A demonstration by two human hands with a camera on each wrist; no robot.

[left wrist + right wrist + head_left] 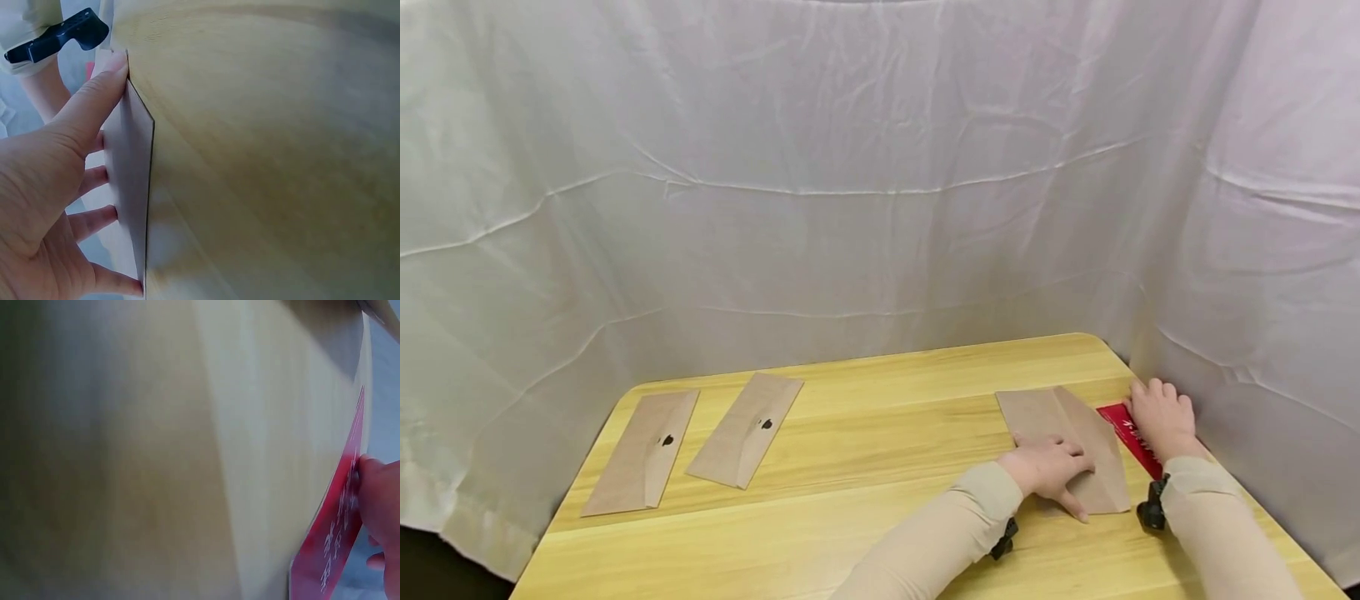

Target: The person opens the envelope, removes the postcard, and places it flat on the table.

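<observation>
On the right part of the table lies a brown paper envelope (1101,479) with its pointed flap (1084,417) unfolded toward the right. My left hand (1051,468) rests on this envelope with fingers spread; in the left wrist view the thumb (94,100) and fingertips touch the paper. Just right of the flap is a red card (1131,437) with white writing. My right hand (1163,415) pinches the card by its outer edge, and part of the card is hidden under the hand. In the right wrist view the red card (334,531) is tilted up from the wood.
Two more brown envelopes, one at the far left (636,458) and one beside it (737,437), lie folded down, each with a small black mark. A pale curtain (880,250) surrounds the wooden table (850,517). The right table edge runs close by my right hand.
</observation>
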